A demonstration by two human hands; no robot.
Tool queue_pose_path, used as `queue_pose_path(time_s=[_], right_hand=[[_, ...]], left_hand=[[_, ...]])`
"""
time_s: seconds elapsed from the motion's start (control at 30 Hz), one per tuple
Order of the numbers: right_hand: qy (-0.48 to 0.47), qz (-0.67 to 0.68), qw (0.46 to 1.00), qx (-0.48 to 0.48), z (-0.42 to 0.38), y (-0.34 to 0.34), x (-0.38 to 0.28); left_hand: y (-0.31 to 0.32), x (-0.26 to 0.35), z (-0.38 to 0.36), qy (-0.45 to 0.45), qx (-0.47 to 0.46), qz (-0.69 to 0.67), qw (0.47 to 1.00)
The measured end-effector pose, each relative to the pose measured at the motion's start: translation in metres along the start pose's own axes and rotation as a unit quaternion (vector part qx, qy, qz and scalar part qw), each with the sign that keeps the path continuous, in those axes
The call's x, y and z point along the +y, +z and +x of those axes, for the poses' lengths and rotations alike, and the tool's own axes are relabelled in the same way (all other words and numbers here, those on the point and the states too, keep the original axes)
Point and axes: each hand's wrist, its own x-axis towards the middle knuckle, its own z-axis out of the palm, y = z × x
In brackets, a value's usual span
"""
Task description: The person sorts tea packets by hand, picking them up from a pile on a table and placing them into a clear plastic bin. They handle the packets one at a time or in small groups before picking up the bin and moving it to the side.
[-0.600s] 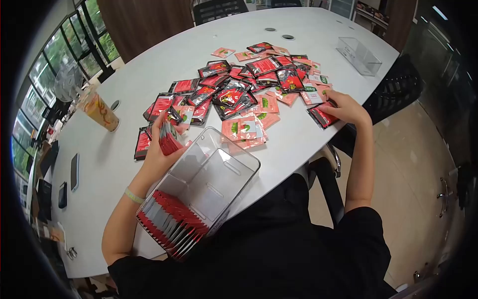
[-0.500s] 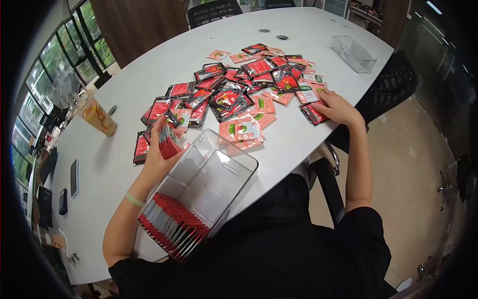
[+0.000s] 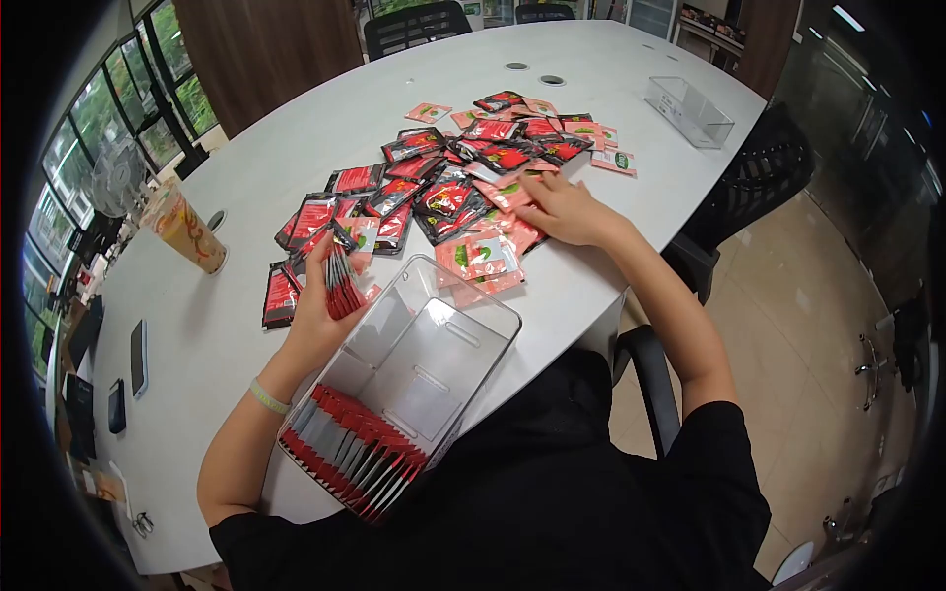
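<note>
My left hand is closed around a small stack of red sachets, held on edge beside the clear plastic box. Red sachets stand in a row in the box's near end; its other part shows a bare bottom. My right hand rests on the right side of the loose pile, fingers apart, touching pink sachets. What lies under its palm is hidden. Black-and-red sachets fill much of the pile, with more pink sachets just past the box.
A second clear box stands near the table's right edge. On the left are a drink cup, a phone and a small dark object. A black chair is at the right.
My right hand has moved left from the pile's right edge, and sachets there have shifted inward with it. My left hand still holds its stack.
</note>
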Motion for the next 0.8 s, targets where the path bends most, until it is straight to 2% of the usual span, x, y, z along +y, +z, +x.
queue_pose_path(time_s=[0.07,0.1,0.17,0.2,0.23,0.3,0.37,0.43,0.47,0.5,0.57,0.7,0.73,0.77,0.8], right_hand=[[-0.109,0.025,0.994,0.020,0.008,0.009,-0.006],[-0.112,0.028,0.993,0.017,0.012,0.006,-0.010],[-0.243,0.172,0.954,-0.020,0.021,-0.005,-0.018],[-0.270,0.214,0.936,0.069,0.025,-0.005,-0.021],[-0.274,0.212,0.935,0.068,0.029,-0.011,-0.019],[-0.165,0.190,0.965,0.076,0.035,-0.031,-0.015],[-0.134,0.242,0.958,0.082,0.046,-0.040,-0.005],[-0.208,0.110,0.943,0.233,0.068,-0.022,0.021],[-0.184,0.140,0.954,0.190,0.078,-0.018,0.030],[-0.196,0.141,0.952,0.185,0.081,-0.018,0.029],[-0.215,0.060,0.964,0.145,0.087,-0.016,0.024],[-0.281,-0.002,0.955,0.094,0.087,-0.014,-0.003],[-0.317,-0.005,0.944,0.088,0.088,-0.013,-0.008],[-0.330,-0.001,0.940,0.086,0.093,-0.009,-0.012],[-0.332,0.044,0.941,0.037,0.098,-0.004,-0.014]], left_hand=[[0.000,-0.001,0.000,-0.002,0.000,0.007,1.000],[0.000,0.001,-0.001,-0.006,0.001,0.009,1.000],[0.000,0.005,0.000,-0.003,-0.011,-0.012,1.000],[0.000,0.005,0.001,-0.005,-0.008,-0.002,1.000],[0.001,0.005,0.001,-0.006,-0.004,-0.002,1.000],[0.001,0.006,0.001,0.001,-0.001,0.003,1.000],[0.000,0.009,0.002,0.010,0.007,0.006,1.000],[-0.002,0.015,0.002,0.017,0.018,0.013,1.000],[-0.002,0.020,0.002,-0.005,0.030,-0.008,0.999],[-0.003,0.023,0.001,-0.028,0.043,-0.029,0.998],[-0.003,0.021,-0.001,-0.040,0.070,-0.053,0.995],[-0.010,0.023,-0.006,-0.025,0.113,-0.003,0.993],[-0.011,0.019,-0.006,0.009,0.138,0.055,0.989],[-0.013,0.016,-0.006,0.043,0.159,0.115,0.980],[-0.014,0.018,-0.007,0.025,0.183,0.090,0.979]])
